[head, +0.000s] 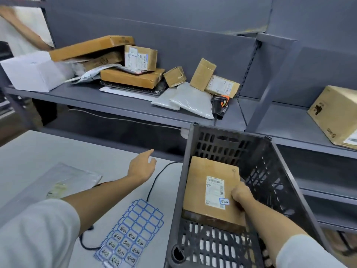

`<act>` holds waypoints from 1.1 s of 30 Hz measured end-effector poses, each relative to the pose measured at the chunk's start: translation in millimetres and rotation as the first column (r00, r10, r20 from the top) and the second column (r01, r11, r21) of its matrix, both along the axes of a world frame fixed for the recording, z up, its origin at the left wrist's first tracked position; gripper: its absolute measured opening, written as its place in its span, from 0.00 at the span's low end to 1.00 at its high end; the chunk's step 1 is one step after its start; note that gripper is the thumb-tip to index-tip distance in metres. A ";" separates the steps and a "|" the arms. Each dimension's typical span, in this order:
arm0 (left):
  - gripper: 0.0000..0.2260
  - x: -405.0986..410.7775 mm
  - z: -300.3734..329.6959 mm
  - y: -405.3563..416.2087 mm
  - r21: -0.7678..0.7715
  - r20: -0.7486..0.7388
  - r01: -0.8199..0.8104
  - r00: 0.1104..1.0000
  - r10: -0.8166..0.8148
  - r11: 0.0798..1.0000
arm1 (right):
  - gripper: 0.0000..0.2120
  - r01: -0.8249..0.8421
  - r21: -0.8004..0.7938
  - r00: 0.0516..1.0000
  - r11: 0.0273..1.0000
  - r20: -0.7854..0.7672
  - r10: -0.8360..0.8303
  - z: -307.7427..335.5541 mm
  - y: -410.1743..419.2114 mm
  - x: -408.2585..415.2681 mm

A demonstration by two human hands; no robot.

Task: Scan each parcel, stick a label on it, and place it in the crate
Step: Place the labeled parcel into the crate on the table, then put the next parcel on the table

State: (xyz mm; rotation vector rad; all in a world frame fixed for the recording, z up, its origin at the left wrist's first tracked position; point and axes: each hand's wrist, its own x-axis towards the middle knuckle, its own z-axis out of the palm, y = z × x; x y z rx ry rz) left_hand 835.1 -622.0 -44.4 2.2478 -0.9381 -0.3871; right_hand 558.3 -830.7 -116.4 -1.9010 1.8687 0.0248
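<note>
- Right hand point(239, 194) grips the brown cardboard parcel point(204, 190) by its right edge, inside the black slatted plastic crate point(270, 171).
- Left hand point(142, 166) hovers open over the pale grey surface point(58, 149).

We see a black cable point(154, 182) snaking across the pale worktop point(38, 149) toward its near edge. At the worktop's left edge lies a clear plastic sleeve point(63, 180). Another person's arm point(21, 29) shows beyond the shelf's point(116, 105) far left corner.
</note>
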 end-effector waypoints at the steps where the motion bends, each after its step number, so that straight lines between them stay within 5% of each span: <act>1: 0.20 0.8 -1.4 1.5 0.021 0.040 0.011 0.999 -0.012 1.000 | 0.25 -0.035 -0.046 0.999 0.998 0.000 0.035 8.3 1.6 5.3; 9: 0.22 27.0 -2.8 18.1 0.233 0.244 0.110 0.955 -0.168 0.966 | 0.21 -0.045 -0.318 0.942 0.947 0.302 0.146 107.0 21.3 85.8; 15: 0.22 71.8 0.3 55.0 0.287 0.296 0.136 0.929 -0.223 0.948 | 0.16 -0.237 -0.467 0.906 0.852 0.209 0.367 173.5 69.2 163.9; 21: 0.22 117.7 -2.4 111.8 0.287 0.303 0.136 0.926 -0.224 0.948 | 0.20 -0.496 -0.365 0.841 0.788 0.021 0.540 189.0 141.8 242.3; 33: 0.21 166.9 -15.1 226.7 0.224 0.261 0.083 0.955 -0.142 0.971 | 0.20 -0.603 -0.152 0.791 0.783 0.008 0.611 103.5 275.6 302.1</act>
